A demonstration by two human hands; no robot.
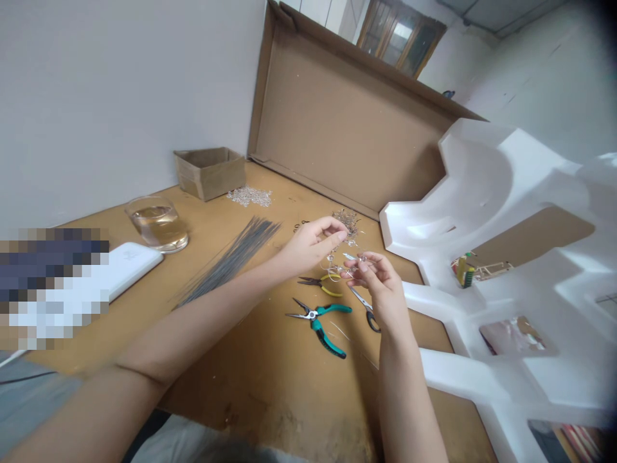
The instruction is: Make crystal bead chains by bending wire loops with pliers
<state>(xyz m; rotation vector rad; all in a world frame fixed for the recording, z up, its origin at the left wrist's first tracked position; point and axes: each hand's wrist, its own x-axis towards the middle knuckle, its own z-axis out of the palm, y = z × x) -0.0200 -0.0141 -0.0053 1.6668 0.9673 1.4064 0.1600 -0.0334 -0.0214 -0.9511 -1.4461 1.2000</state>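
Observation:
Clear beads strung on thin wire (340,269) hang between my two hands. My left hand (315,241) is closed, thumb and forefinger pinching the upper end of this beaded wire. Lower and to the right, my right hand (378,280) grips another part of it between thumb and fingers. Yellow-handled pliers (330,285) lie just below the beads, and scissors (370,315) rest partly behind my right hand. Nearer the front are open teal-handled pliers (315,316). A pile of wire pieces (349,222) sits beyond my hands.
Grey wires (231,260) lie left of my hands. Behind them are clear beads (250,195), a small cardboard box (212,177) and a glass of liquid (161,225). A white power bank (130,267) is at left, white foam (434,296) at right, a large cardboard tray (347,109) behind.

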